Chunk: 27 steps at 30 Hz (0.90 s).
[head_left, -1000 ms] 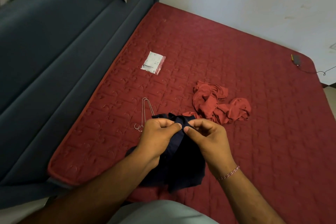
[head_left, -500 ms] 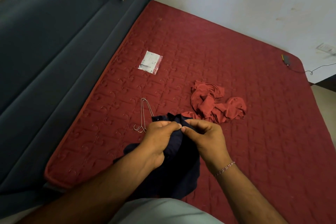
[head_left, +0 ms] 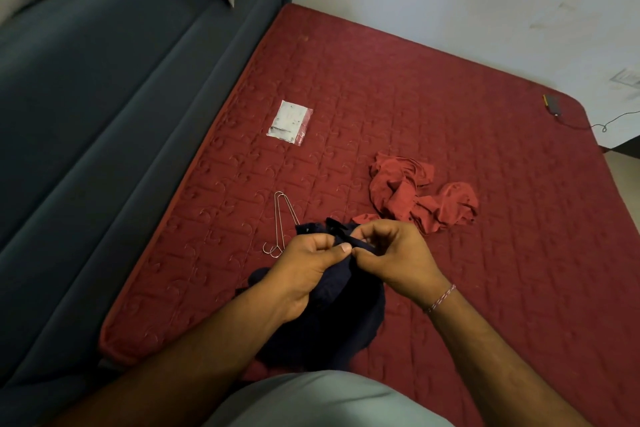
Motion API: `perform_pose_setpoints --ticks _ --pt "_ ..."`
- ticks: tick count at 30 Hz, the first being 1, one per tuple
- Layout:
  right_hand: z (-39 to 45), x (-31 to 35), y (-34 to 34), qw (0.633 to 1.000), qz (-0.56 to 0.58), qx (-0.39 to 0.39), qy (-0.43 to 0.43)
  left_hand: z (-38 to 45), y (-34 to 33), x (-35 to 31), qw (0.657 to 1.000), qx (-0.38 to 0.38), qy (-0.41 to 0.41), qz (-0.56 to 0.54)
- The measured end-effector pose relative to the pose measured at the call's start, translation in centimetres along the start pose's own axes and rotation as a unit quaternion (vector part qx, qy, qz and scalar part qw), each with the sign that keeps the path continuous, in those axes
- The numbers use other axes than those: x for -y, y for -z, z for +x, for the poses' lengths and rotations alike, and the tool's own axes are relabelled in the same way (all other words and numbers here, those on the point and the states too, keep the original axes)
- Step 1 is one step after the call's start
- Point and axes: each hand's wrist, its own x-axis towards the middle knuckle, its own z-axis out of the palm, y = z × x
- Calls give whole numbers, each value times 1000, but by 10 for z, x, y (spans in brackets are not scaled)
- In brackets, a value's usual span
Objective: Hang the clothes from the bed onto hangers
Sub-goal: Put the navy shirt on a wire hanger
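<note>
Here the left hand (head_left: 304,263) and right hand (head_left: 391,260) pinched the dark navy garment (head_left: 332,322); finding its neckline first would ease threading the thin wire hangers (head_left: 282,218) lying just left.

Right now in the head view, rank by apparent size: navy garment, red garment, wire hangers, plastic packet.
1. navy garment, though it is nearest the camera and partly hidden by both hands
2. red garment, crumpled
3 and 4. wire hangers and plastic packet: too alike to rank; hangers longer but thin, packet broader.
</note>
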Motion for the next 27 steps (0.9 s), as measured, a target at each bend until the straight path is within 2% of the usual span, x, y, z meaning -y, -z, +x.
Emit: perform_pose_setpoints --ticks 4,6,8,11,16,20,22,27 --pt "1 -2 2 998 57 -10 23 8 9 0 983 -56 -138 108" --pt "0 -4 3 996 78 -7 45 9 11 -7 956 -36 -232 179" --pt "1 -4 5 994 86 -19 65 9 10 -14 934 0 -277 226" --pt "3 -5 7 992 69 -62 83 9 8 -17 922 17 -282 266" --pt "0 -4 8 986 -59 -91 124 1 -7 -13 896 -66 -300 320" --pt "-7 -2 5 950 -201 -152 184 4 -14 -15 929 -90 -245 264" --pt "-13 -1 4 934 -239 -163 208 5 -16 -17 929 -96 -239 266" --pt "-24 -1 -3 909 -269 -188 258 5 -16 -8 880 -157 -310 325"
